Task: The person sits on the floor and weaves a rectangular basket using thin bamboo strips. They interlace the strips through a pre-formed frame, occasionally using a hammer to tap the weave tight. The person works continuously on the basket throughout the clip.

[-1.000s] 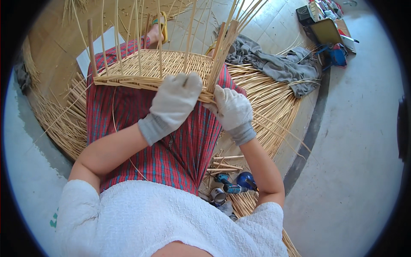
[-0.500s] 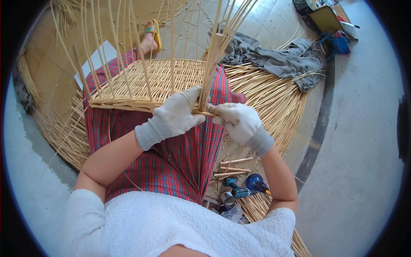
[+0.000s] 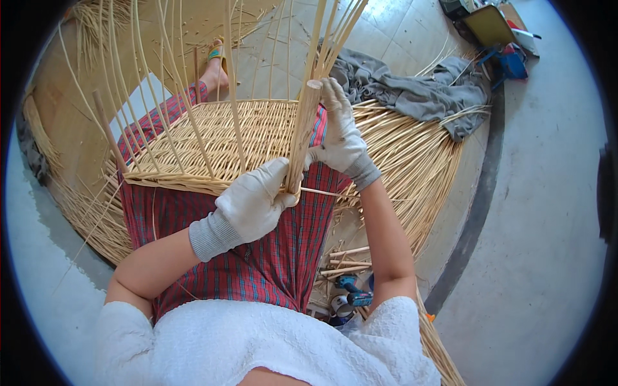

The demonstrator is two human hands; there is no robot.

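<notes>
A woven willow base (image 3: 264, 132) with tall upright rods lies across my lap on red checked cloth. My gloved left hand (image 3: 251, 202) grips its near right corner, at the foot of a thick wooden post (image 3: 302, 132). My gloved right hand (image 3: 338, 135) is raised just right of that post, its fingers stretched upward along it and the thumb low toward the corner. A thin willow strand (image 3: 322, 192) sticks out rightward from the corner below that hand.
Loose willow rods (image 3: 409, 174) lie to the right under grey cloth (image 3: 412, 96), with more bundles (image 3: 84, 206) at left. A drill (image 3: 357, 296) and short sticks (image 3: 347, 260) are by my right side. Assorted items (image 3: 489, 32) sit at upper right.
The base has tilted and shifted down and left, with my left hand still on it. My right hand has moved up from the corner to alongside the post, its fingers straightening.
</notes>
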